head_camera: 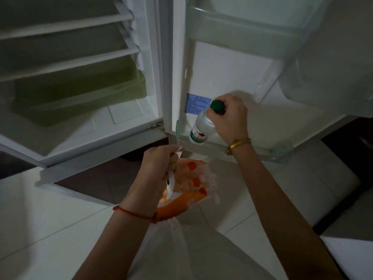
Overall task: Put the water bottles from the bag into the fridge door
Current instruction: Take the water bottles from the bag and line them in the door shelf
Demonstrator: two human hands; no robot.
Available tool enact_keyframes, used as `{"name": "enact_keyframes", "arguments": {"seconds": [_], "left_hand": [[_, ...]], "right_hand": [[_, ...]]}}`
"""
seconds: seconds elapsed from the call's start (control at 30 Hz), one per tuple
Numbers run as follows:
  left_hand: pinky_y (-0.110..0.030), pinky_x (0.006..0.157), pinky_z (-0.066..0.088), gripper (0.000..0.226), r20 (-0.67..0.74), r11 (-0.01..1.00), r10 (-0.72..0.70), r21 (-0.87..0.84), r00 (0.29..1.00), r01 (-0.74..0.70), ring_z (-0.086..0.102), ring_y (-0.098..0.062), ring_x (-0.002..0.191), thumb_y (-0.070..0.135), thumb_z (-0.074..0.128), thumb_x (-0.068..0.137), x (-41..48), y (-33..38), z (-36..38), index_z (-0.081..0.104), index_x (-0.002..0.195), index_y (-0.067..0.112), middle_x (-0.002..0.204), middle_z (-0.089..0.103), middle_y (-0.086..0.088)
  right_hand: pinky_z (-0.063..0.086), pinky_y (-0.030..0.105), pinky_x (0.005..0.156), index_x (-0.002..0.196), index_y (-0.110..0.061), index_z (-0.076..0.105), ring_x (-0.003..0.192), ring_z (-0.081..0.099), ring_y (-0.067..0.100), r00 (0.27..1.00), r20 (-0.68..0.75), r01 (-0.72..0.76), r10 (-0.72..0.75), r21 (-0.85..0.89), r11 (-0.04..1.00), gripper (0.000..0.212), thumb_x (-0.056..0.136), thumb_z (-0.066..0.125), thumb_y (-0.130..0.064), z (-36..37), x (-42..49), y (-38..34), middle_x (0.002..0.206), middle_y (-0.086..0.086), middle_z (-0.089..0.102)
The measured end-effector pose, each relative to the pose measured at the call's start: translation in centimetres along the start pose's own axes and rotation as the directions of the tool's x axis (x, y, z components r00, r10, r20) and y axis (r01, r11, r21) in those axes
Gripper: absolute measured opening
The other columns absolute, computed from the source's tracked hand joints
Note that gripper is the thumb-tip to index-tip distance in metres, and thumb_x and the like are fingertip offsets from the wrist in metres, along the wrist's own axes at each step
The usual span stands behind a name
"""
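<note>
My right hand (230,120) grips a clear water bottle (201,126) by its neck, just under the green cap. The bottle is tilted, and its base is at the left end of the lowest shelf (179,130) of the open fridge door. My left hand (161,166) holds the handles of an orange and white plastic bag (191,188) that hangs in front of me, below the door. What the bag holds is hidden.
The fridge body (70,67) stands open on the left, with white shelves and a greenish drawer. An upper door shelf (252,23) of clear plastic is above the bottle. A blue label (196,104) is stuck inside the door. The floor has pale tiles.
</note>
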State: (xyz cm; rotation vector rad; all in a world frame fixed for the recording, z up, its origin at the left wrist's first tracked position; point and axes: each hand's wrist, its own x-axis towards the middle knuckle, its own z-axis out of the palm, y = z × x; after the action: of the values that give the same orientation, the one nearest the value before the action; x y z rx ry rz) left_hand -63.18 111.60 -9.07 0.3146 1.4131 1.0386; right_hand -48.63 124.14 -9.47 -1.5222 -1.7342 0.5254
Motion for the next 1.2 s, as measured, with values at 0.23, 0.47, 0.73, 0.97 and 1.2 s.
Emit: {"name": "enact_keyframes", "arguments": {"seconds": [0.23,0.47,0.73,0.97,1.2], "left_hand": [[-0.031,0.056,0.015,0.032,-0.014,0.999,-0.040,0.002,0.999,0.040,0.019,-0.005,0.030,0.008,0.051,0.090,0.9,-0.1,0.2,0.041,0.061,0.016,0.038,0.025,0.010],[-0.030,0.057,0.012,0.017,-0.040,1.000,-0.030,0.002,0.999,0.030,0.020,-0.003,0.028,0.008,0.051,0.092,1.1,0.1,0.2,0.065,0.096,-0.001,0.036,0.026,0.011],[-0.031,0.056,0.012,0.012,-0.048,0.999,-0.027,0.039,0.999,0.028,0.019,-0.005,0.030,0.013,0.054,0.090,1.2,0.0,0.1,0.053,0.101,0.012,0.037,0.025,0.011],[-0.030,0.056,0.010,0.021,-0.009,0.999,-0.045,-0.001,0.999,0.045,0.019,-0.004,0.029,0.009,0.052,0.091,0.7,0.0,0.2,0.048,0.070,0.014,0.037,0.025,0.010],[-0.033,0.063,0.007,0.009,0.007,0.999,-0.038,-0.017,0.999,0.038,0.020,-0.004,0.030,0.009,0.050,0.092,-0.3,-0.2,0.5,0.052,0.083,0.011,0.037,0.027,0.010]], "right_hand": [[0.046,0.031,0.063,0.079,0.005,0.069,0.070,0.054,0.019,0.993,0.116,-0.008,0.007,0.003,1.000,0.009,0.074,0.064,-0.001,2.6,2.8,-0.1,0.078,0.022,0.067],[0.027,0.014,0.043,0.059,-0.003,0.056,0.054,0.038,0.013,0.982,0.188,-0.001,0.005,-0.020,1.000,0.018,0.075,0.064,-0.004,5.0,3.7,-0.3,0.053,0.005,0.042],[0.041,0.011,0.061,0.098,-0.002,0.068,0.078,0.054,0.013,0.969,0.241,-0.061,0.048,0.043,0.997,0.022,0.080,0.071,-0.014,6.1,3.5,0.2,0.087,0.007,0.063],[0.040,0.010,0.059,0.081,-0.011,0.054,0.067,0.052,0.016,0.989,0.052,-0.146,0.141,0.106,0.984,0.026,0.079,0.075,-0.026,3.6,-0.7,3.3,0.081,0.010,0.061],[0.038,0.020,0.049,0.059,-0.015,0.050,0.055,0.049,0.014,0.671,0.525,-0.354,0.523,-0.393,0.849,0.040,0.092,0.057,-0.036,5.4,-8.6,11.2,0.058,0.000,0.052]]}}
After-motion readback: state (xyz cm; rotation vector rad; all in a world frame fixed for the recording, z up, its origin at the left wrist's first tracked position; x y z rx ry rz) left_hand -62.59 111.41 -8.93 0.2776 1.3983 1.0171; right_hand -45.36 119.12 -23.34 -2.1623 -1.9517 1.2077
